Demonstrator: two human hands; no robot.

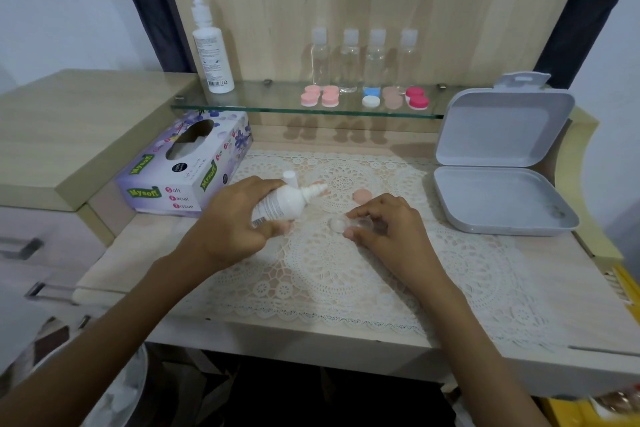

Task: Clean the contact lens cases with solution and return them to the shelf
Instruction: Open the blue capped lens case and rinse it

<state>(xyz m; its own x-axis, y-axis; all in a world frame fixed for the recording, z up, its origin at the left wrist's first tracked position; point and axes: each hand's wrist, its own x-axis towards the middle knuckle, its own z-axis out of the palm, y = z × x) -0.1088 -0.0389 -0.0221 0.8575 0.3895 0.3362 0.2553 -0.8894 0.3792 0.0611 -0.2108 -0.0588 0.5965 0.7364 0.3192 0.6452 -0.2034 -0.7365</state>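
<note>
The left hand (pixel 232 222) grips a small solution bottle (pixel 282 204), nozzle tilted toward an open clear lens case (pixel 337 224) pinched steady on the lace mat (pixel 346 288) by the right hand (pixel 389 230). Rinsing seems the step in hand; the next move calls for squeezing drops squarely into the well

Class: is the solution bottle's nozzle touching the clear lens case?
Apart. The head view shows bare lace mat between the solution bottle's nozzle and the clear lens case.

Tissue box (pixel 187 166) left, open case (pixel 502 163) right
</note>
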